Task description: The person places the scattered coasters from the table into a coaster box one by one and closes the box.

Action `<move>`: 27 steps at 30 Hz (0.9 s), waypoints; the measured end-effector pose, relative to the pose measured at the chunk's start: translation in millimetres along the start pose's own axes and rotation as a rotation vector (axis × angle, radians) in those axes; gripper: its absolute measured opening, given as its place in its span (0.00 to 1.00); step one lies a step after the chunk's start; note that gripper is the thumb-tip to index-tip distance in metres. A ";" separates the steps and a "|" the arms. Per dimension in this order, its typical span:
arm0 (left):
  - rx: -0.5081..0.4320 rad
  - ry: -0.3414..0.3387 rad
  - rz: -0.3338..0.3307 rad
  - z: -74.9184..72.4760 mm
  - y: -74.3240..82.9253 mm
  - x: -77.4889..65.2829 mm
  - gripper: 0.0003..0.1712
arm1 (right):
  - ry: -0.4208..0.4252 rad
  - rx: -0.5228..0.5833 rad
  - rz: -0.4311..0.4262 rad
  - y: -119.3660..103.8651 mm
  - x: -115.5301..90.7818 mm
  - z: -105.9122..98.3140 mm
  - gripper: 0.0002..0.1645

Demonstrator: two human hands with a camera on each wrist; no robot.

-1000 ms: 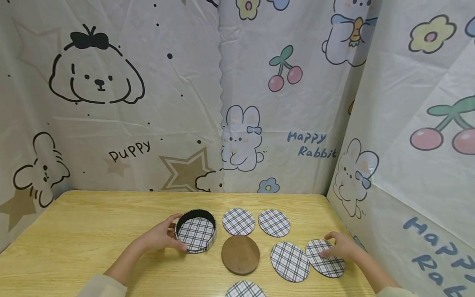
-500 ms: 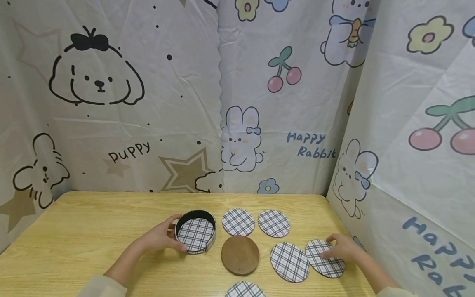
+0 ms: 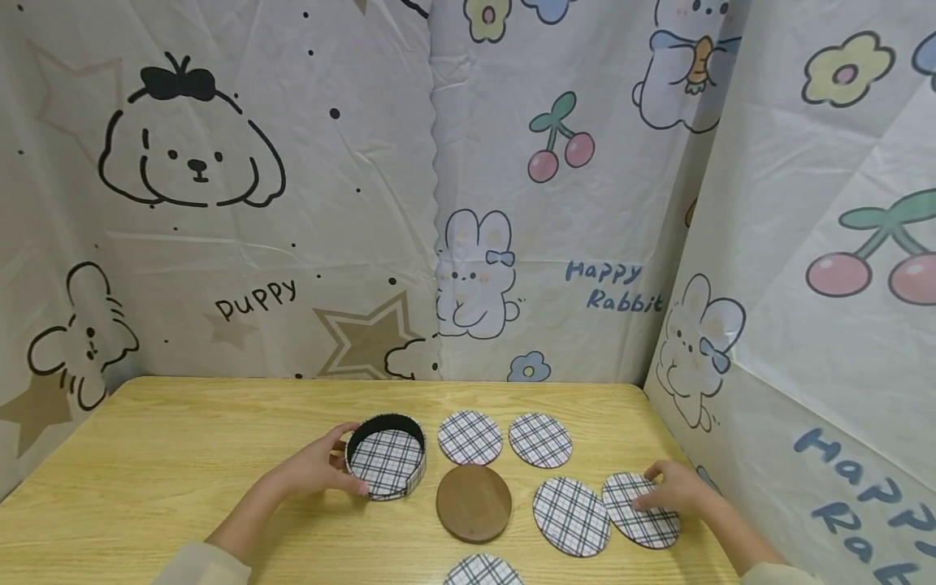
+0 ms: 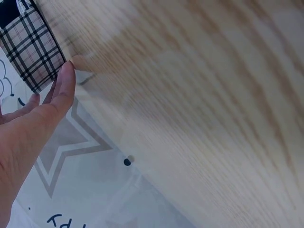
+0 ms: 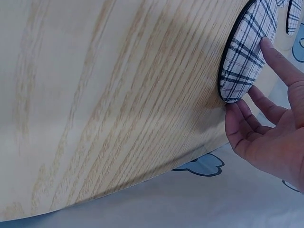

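On the left of the head view, my left hand [image 3: 318, 465] grips the side of a round plaid coaster holder [image 3: 418, 481] with a black inside. A plaid coaster [image 3: 386, 459] lies in it. The left wrist view shows my fingers against the holder's plaid wall [image 4: 33, 50]. Over on the right, my right hand [image 3: 674, 489] pinches the rim of a round black-and-white plaid coaster [image 3: 647, 526]. Its thumb is on the top face. In the right wrist view, the other fingers [image 5: 240, 116] are at the coaster's lower edge.
Between the hands lie a plain brown disc [image 3: 474, 502] and several more plaid coasters, among them a near one [image 3: 572, 516], two at the back [image 3: 470, 437] and one cut off at the bottom [image 3: 484, 571]. Printed cloth [image 3: 366, 244] hangs behind the wooden table [image 3: 219, 422].
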State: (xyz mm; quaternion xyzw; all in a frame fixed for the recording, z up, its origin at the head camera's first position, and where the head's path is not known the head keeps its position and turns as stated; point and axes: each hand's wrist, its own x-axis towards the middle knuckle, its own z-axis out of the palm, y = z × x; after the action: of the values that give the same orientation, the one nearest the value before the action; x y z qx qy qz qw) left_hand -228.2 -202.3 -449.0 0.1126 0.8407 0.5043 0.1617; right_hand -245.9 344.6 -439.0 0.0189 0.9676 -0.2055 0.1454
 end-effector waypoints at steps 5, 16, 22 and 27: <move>-0.004 0.001 0.004 0.1 -0.7 0.1 0.60 | 0.004 0.009 0.002 2.7 1.1 0.2 0.43; 0.004 0.010 0.000 -0.4 2.9 -2.1 0.60 | 0.004 0.074 0.025 -3.2 -0.6 -9.6 0.43; 0.017 0.011 0.002 0.0 3.8 -2.6 0.59 | 0.008 0.182 0.007 -3.5 -1.4 -13.1 0.35; 0.021 0.011 0.003 0.4 3.5 -2.6 0.60 | -0.016 0.295 -0.075 0.7 -3.0 -18.4 0.32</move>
State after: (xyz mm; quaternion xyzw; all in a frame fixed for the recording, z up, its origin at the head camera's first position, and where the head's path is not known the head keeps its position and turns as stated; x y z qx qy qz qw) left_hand -225.6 -201.3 -445.7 0.1128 0.8467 0.4963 0.1549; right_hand -247.9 352.7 -422.3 0.0024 0.9257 -0.3509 0.1409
